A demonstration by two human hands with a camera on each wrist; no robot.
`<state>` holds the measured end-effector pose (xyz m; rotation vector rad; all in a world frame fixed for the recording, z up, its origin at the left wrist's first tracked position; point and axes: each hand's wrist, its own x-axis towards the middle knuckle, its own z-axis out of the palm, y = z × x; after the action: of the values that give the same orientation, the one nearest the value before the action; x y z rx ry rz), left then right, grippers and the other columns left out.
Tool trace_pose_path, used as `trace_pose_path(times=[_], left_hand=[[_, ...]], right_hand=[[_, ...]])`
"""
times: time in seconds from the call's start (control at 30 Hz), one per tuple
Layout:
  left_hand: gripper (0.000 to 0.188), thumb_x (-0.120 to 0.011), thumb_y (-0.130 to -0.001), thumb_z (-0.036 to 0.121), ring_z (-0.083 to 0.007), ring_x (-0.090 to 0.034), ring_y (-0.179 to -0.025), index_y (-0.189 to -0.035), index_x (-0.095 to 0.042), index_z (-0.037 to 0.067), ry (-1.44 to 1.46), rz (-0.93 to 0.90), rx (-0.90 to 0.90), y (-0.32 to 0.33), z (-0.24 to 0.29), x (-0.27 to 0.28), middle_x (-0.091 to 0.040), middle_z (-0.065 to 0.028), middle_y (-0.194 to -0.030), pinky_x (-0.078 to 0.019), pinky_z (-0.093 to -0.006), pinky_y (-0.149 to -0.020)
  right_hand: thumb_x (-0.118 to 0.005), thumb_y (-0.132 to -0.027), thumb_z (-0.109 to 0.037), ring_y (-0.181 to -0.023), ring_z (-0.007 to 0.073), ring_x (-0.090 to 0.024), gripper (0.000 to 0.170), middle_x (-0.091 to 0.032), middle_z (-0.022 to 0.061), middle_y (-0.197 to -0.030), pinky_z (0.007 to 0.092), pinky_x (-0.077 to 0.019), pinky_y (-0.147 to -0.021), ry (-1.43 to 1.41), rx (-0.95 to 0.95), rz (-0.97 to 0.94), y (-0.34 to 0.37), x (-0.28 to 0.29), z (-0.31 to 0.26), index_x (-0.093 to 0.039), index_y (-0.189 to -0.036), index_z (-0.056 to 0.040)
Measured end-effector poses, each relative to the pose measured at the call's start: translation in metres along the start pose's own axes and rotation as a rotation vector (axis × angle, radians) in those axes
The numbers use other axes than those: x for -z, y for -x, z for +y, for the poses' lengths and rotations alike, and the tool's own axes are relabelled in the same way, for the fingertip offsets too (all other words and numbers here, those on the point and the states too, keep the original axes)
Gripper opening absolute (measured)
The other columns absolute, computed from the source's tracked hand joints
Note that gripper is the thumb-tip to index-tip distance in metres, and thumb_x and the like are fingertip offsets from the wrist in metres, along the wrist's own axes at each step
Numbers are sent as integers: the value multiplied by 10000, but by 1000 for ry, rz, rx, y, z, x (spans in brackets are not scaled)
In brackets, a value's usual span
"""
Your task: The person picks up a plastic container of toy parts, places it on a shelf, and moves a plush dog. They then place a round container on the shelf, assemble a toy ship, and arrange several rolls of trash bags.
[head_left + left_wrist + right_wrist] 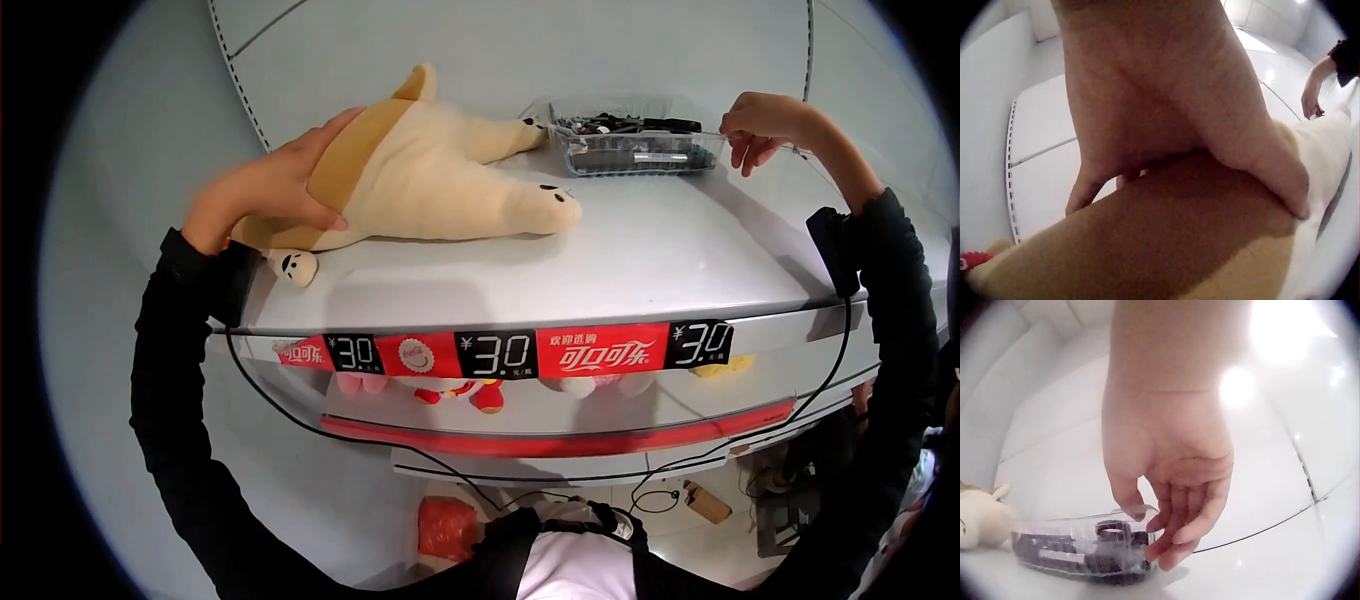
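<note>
Gripping the plush toy (400, 185), probably light and squashy, round its thick body on the shelf (650, 245) with the left hand (285, 185), and, with the right hand (765, 122) bent beside the likely stiff clear box (568, 155), best taken by its rim, cannot tell if pinching!

The plush toy (420, 190) looks like soft, short-napped cloth, matt all over. The box (590, 153) is clear, thin, shiny plastic, and the dark items (610, 124) in it look like black plastic. Smooth, painted metal seems to make up the glossy white shelf (660, 235) and the back panel (520, 50). The price strip (600, 350) has a smooth printed face. The sleeves (170, 340) are matt black cloth; the red bag (447, 527) looks like crinkled plastic.
</note>
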<state>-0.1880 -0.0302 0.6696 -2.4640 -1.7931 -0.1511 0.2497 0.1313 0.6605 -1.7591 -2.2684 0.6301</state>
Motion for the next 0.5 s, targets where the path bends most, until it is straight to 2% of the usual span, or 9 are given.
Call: trace_pose_path(times=[0.2,0.3,0.4,0.5], left_hand=[[1076,-754,-504,192,-309,-416,-1153,-1385,-137,196,30,-10,35,4,-3,8,-414,-173,-1263,-336,-357,-976],[1104,-772,-482,177,-303,-419,-1155,-1386,-138,188,145,-56,-5,10,-9,18,-423,-176,-1254,-338,-357,-976],[1134,-789,-454,174,-293,-440,-1141,-1385,-142,174,185,-87,107,16,-20,24,-417,-169,-1264,-331,-352,-983],[1156,-797,-436,188,-285,-472,-1110,-1385,-138,161,14,-92,211,21,-34,29,-450,-170,-1235,-331,-331,-979]], right_hand=[[-422,-794,-200,-587,218,-640,275,-633,158,-703,252,-492,-489,20,-52,-3,-2,-1,5,-540,-781,49],[-410,-808,-219,-577,212,-635,286,-632,156,-699,246,-490,-495,-32,-55,-22,7,-3,4,-530,-765,38],[-410,-815,-227,-587,209,-635,278,-631,162,-714,251,-503,-524,-72,-57,-19,7,-4,7,-510,-797,32],[-414,-818,-210,-605,223,-635,260,-627,179,-751,269,-523,-574,-183,2,21,5,-6,12,-472,-877,36]])
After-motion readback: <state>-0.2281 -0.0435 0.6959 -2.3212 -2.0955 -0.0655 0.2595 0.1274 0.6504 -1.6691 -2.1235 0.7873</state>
